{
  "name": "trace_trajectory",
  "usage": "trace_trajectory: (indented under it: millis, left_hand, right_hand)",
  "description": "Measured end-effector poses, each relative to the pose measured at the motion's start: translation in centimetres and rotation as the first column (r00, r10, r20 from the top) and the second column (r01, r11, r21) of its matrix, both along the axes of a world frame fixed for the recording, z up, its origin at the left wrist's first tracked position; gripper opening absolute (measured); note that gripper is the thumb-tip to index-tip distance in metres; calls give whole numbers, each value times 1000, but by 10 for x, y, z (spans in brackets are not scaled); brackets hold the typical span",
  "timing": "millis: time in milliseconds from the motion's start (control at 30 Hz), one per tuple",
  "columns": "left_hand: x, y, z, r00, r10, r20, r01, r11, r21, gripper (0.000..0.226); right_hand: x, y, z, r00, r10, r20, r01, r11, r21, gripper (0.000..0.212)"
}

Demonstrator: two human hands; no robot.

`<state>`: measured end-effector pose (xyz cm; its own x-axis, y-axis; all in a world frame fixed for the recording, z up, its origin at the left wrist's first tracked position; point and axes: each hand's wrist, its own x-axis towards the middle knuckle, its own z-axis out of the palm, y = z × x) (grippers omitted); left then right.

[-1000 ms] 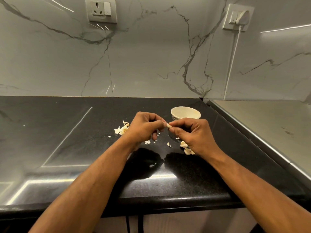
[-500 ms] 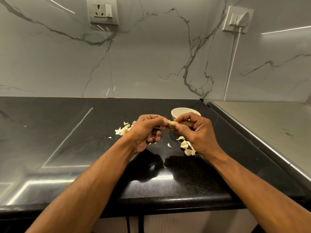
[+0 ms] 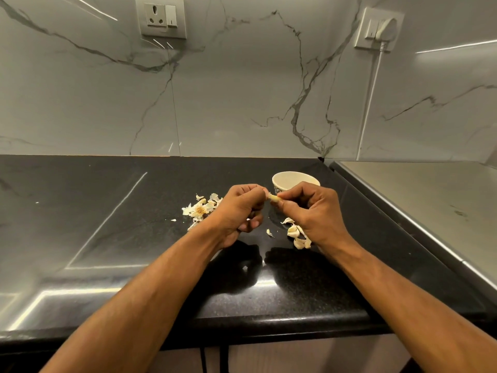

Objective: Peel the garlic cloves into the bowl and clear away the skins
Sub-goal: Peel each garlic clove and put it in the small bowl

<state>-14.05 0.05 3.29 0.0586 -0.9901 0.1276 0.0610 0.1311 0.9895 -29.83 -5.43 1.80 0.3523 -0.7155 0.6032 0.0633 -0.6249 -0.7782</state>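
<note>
- Black speckled stone bench (image 3: 295,297), glossy and catching strip-light reflections, runs under both bare forearms, which reach in from the near edge.
- Just past the wrists, the left hand (image 3: 239,211) and the right hand (image 3: 314,211) meet above the bench, fingers curled.
- Between them sits a small pale garlic clove (image 3: 273,197); the fingertips of both hands are pinched on it from either side, and it is held in the air, just in front of the bowl.
- Under the right hand, a few curled, cream-coloured garlic cloves and skins (image 3: 297,235) lie on the bench, partly hidden by the palm; a single small flake (image 3: 269,232) lies just beside them.
- Left of the left hand lies a loose heap of papery white garlic skins (image 3: 200,210).
- Behind the hands stands a small cream round bowl (image 3: 294,179) with a dark pattern on its side; its contents cannot be seen.
- Right of the bowl, a grey steel surface (image 3: 419,200) adjoins the bench.
- Farthest back rises a white marble-veined wall (image 3: 242,90) with an empty socket (image 3: 160,17) and a plugged socket (image 3: 379,29) trailing a white cord.
</note>
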Motion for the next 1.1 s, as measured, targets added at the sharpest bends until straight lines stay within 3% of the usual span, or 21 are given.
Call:
trace_trajectory:
  millis: [233,367,467,567,800,867,967,1100]
  left_hand:
    - [-2,2,2,999,-32,-38,32,999,-3,8]
    - [-1,1,2,1000,-6,-30,6,1000,2,8]
    - [1,1,2,1000,24,19,-24,1000,-5,7]
    - [3,1,4,991,58,118,-56,998,-19,10]
    - [5,0,4,967,173,186,-162,984,-75,15]
    - [13,-2,2,896,291,334,-249,955,-162,13]
    - [28,-7,-2,659,430,617,-320,903,-287,8]
    - [44,-1,4,374,459,806,-441,852,-281,7]
  right_hand:
    - [-2,4,6,985,96,141,-120,978,172,25]
    - [-3,7,9,962,170,215,-221,945,241,10]
    - [-4,7,10,941,208,268,-286,912,294,11]
    - [-4,6,10,939,191,286,-285,897,337,10]
    - [-6,0,11,907,122,403,-305,850,428,11]
    - [-6,-1,11,910,110,400,-292,855,429,16]
    - [-6,-1,9,924,97,370,-260,870,419,11]
    - [-7,-2,7,949,87,304,-204,903,379,4]
